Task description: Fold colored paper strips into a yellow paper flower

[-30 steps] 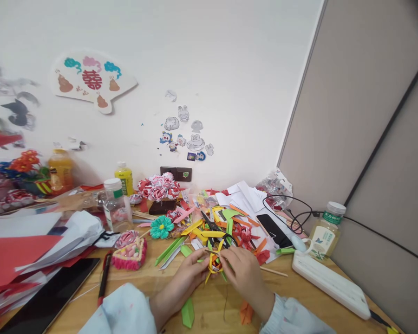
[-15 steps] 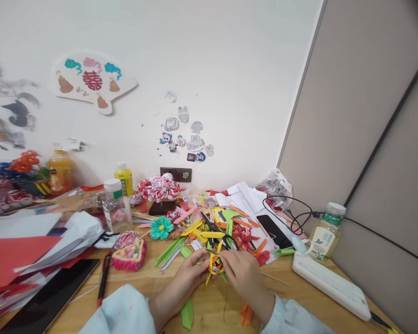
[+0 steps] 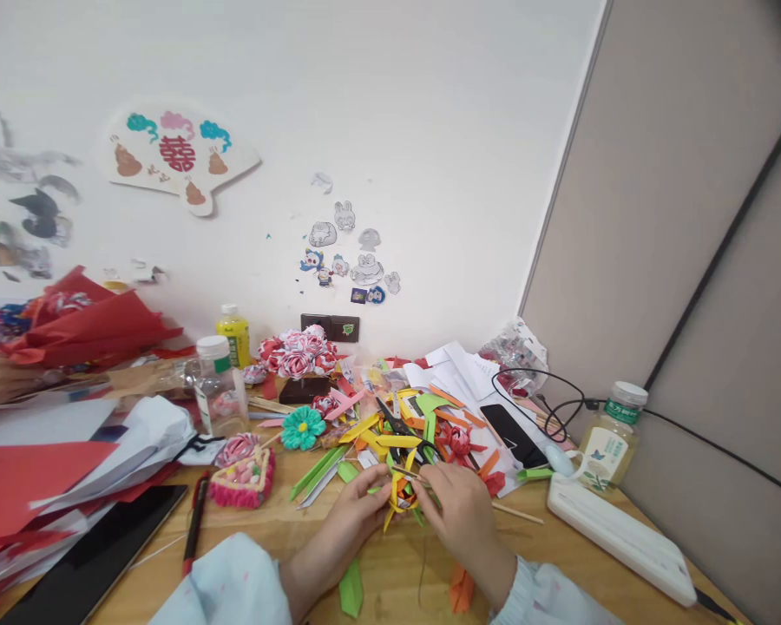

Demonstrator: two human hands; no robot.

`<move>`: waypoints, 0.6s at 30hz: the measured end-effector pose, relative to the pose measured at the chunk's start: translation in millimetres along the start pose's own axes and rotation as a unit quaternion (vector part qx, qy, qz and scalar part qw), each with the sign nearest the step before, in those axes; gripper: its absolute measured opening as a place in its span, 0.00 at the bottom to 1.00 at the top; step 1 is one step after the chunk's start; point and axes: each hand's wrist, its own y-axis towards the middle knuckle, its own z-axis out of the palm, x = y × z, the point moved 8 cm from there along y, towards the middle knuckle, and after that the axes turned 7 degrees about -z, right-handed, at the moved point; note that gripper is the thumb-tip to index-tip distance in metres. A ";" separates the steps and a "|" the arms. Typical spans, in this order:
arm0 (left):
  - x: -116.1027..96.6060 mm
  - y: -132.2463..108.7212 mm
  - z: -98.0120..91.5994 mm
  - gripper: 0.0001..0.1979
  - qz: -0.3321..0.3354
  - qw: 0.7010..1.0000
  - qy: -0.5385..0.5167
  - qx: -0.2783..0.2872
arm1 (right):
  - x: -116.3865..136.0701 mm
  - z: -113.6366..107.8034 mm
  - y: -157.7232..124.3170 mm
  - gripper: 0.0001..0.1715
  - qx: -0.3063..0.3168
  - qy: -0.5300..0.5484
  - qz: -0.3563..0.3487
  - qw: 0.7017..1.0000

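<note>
Between my two hands is a small folded-paper ornament point(image 3: 403, 493) in yellow and orange, with pointed yellow strips sticking out. My left hand point(image 3: 359, 508) pinches it from the left side. My right hand point(image 3: 459, 512) grips a thin wooden stick point(image 3: 519, 514), whose front end lies over the top of the ornament and whose back end sticks out to the right. Just beyond my fingers, black-handled scissors point(image 3: 397, 424) rest among folded strips. A green paper strip point(image 3: 350, 590) and an orange paper piece point(image 3: 460, 590) lie below my hands.
At far left, another person's blurred hand point(image 3: 0, 380) is by a red paper-wrapped bouquet point(image 3: 97, 321). Around the table are a phone point(image 3: 513, 434), a white power bank-like block point(image 3: 618, 538), a jar point(image 3: 612, 438), a heart-shaped box point(image 3: 242, 477), a red-black pen point(image 3: 196, 521) and a dark tablet point(image 3: 97, 555).
A red wrapped bouquet and another person's hand have come into view at far left, covering the orange flowers and juice bottle. The wooden stick has shifted slightly; my hands barely moved.
</note>
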 end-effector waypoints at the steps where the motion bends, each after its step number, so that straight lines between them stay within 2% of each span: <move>1: -0.2 0.3 -0.9 0.15 0.002 1.000 -0.002 -0.003 | -0.2 -0.9 0.5 0.24 -0.002 -0.010 -0.001 1.000; 6: -0.6 0.6 -4.3 0.15 0.006 1.000 -0.008 -0.019 | -2.1 -2.2 2.1 0.29 -0.001 -0.032 0.005 0.999; 11: -0.6 0.5 -5.1 0.14 0.007 1.000 -0.009 -0.027 | 0.5 -1.2 0.0 0.24 -0.007 -0.021 -0.009 1.000; 18: -1.4 1.5 -6.8 0.14 0.017 1.000 0.003 -0.023 | -1.4 -1.7 1.1 0.27 -0.009 -0.040 0.001 0.999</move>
